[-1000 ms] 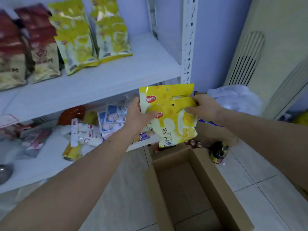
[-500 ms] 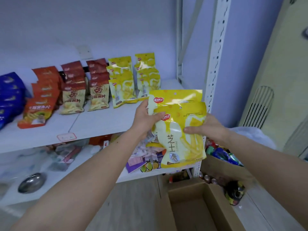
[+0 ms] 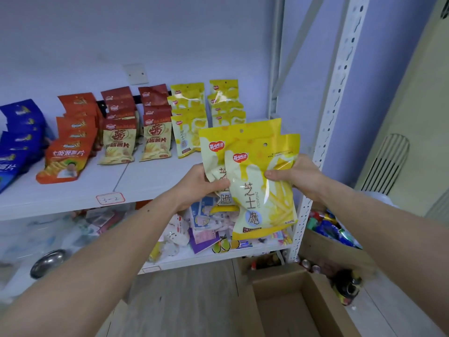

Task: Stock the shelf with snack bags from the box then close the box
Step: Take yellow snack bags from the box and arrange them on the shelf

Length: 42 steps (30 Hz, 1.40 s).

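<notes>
Two yellow snack bags (image 3: 257, 181), upright and overlapping, are gripped by the left hand (image 3: 201, 184) and right hand (image 3: 295, 176) just before the shelf (image 3: 145, 176), whose yellow rows (image 3: 206, 113) lie up-left, nearer the left hand, the open box (image 3: 291, 305) below.

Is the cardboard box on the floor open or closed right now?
Open. The cardboard box shows bare inner walls and floor from above; no flap covers the part in view.

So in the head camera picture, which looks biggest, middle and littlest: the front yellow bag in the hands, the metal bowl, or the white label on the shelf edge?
1. Front yellow bag, though it is nearest the camera.
2. Metal bowl.
3. White label.
</notes>
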Tool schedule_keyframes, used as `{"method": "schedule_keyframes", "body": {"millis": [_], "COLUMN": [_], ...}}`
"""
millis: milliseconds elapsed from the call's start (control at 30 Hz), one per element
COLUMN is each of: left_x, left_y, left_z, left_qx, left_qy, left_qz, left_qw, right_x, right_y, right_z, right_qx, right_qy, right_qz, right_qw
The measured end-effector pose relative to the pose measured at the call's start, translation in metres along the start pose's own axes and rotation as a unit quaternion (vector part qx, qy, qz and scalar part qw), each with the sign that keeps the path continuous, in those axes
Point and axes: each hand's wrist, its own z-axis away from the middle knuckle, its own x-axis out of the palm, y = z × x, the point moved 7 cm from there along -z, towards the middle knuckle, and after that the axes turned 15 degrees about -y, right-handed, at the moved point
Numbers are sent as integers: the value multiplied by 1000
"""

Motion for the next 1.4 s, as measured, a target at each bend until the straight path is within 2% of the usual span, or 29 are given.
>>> {"method": "schedule_keyframes", "body": {"millis": [400, 533, 700, 1000, 1133, 1233, 1400], "left_x": [-115, -162, -207, -249, -268, -276, -280], "left_y": [-48, -66, -95, -134, -148, -148, -136], "left_z": [-11, -41, -97, -161, -177, -184, -191], "left_qx": [-88, -109, -147, -201, -206, -216, -280], "left_qy": [121, 162, 171, 174, 200, 232, 254], "left_qz": [17, 27, 27, 54, 68, 15, -211], "left_qw": [989, 980, 974, 963, 956, 948, 901], "right_x": [-29, -41, -60, -96, -99, -100, -97], "right_y": [-5, -2, 22, 51, 55, 57, 51], "right_z": [-81, -129, -193, -296, -337, -360, -380], "right_qx": [34, 68, 136, 227, 237, 242, 221], "right_qy": [143, 147, 144, 109, 100, 104, 165], "right_qz": [-12, 11, 41, 83, 93, 100, 158], "right_qw": [989, 987, 979, 964, 962, 959, 948]}}
